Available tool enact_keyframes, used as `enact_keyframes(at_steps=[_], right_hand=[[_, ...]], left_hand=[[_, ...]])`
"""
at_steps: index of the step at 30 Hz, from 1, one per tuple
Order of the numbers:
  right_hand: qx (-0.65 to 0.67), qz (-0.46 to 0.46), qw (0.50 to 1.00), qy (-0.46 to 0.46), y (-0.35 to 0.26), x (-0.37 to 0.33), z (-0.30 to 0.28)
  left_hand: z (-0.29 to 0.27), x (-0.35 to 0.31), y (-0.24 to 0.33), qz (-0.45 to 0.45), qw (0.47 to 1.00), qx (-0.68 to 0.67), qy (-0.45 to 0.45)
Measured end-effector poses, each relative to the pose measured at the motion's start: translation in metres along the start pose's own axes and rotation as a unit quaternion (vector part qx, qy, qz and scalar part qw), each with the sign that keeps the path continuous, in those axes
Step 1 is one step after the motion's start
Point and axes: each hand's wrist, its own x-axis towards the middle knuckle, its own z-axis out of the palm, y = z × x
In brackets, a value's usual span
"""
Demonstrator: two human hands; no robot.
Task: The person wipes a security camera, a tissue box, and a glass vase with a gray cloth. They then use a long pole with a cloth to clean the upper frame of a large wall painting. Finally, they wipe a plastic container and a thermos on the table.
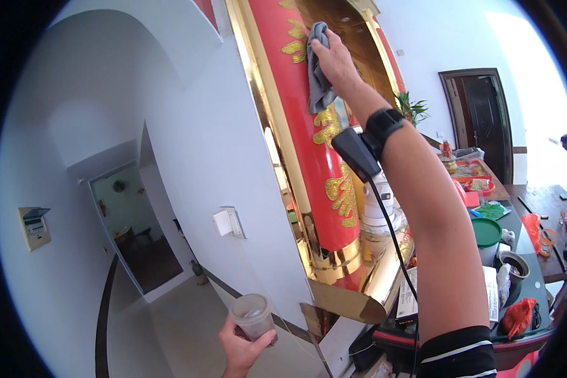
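Note:
My right hand (339, 62) is raised high and closed on a grey cloth (320, 85), which lies against a rounded red column (290, 120) with raised gold ornaments. A black strap (383, 126) with a small black device (357, 154) and a cable is on my right wrist. Low in the view, my left hand (240, 346) grips a translucent plastic cup (252, 317). Its contents cannot be made out clearly.
Gold trim (268, 107) edges the column beside a white wall (189, 157) with a switch (229, 222). On the right, a table (526, 293) carries a green-lidded tub (486, 233), a red plastic bag (518, 317) and other items. A potted plant (412, 108) stands behind my arm.

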Motion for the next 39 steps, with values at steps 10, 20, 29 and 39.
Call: enact_keyframes(at_steps=[10, 20, 29, 39], right_hand=[[-0.363, -0.335, 0.857, -0.15, -0.012, -0.15, -0.01], [-0.456, -0.386, 0.802, -0.015, -0.041, -0.008, 0.066], [-0.375, -0.368, 0.847, -0.085, -0.037, -0.059, 0.061], [-0.349, -0.418, 0.667, -0.509, -0.029, -0.271, -0.097]], left_hand=[[-0.012, -0.007, -0.005, -0.024, 0.999, -0.001, 0.04], [-0.019, -0.017, 0.006, -0.026, 0.996, 0.073, 0.041], [-0.024, -0.017, 0.003, -0.039, 0.997, 0.039, 0.059], [0.007, 0.027, 0.016, -0.056, 0.995, -0.078, -0.036]])
